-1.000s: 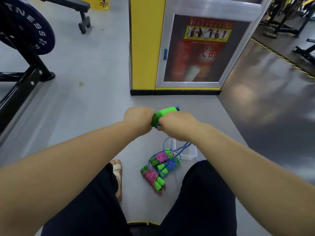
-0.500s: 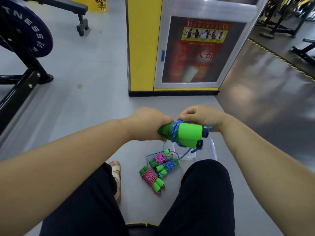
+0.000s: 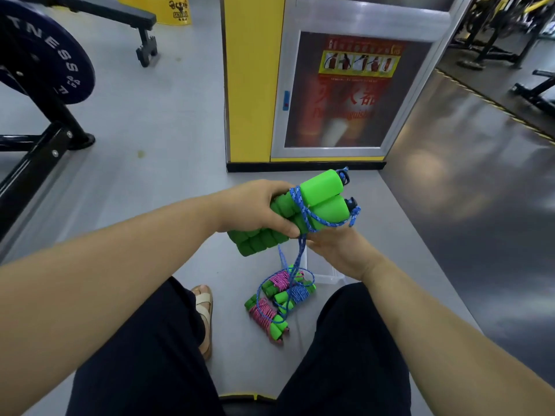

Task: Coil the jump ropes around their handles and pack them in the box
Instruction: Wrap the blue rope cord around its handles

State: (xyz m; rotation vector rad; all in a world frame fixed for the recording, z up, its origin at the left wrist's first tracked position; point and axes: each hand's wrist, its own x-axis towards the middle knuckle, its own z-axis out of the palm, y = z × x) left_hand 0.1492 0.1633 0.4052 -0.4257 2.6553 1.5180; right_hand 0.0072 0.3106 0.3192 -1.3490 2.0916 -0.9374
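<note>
My left hand (image 3: 258,205) grips two green foam handles (image 3: 318,202) held side by side, with a few turns of blue rope (image 3: 303,211) wrapped around their middle. My right hand (image 3: 339,247) sits just below the handles, palm up, with the blue rope running through its fingers. The loose rope hangs down toward the floor. Three coiled jump ropes (image 3: 279,298), two pink and one blue, lie on the floor between my legs. A clear plastic box (image 3: 324,273) stands behind them, mostly hidden by my right hand.
A yellow pillar (image 3: 252,79) with a glass-fronted cabinet (image 3: 351,91) stands ahead. A weight plate on a black rack (image 3: 39,70) is at the left, and a bench (image 3: 120,19) at the back. My sandalled foot (image 3: 204,313) rests on the grey floor.
The handles have risen and tilted so their ends point up and right. My right hand has swung from above the handles to beneath them, carrying the blue rope around.
</note>
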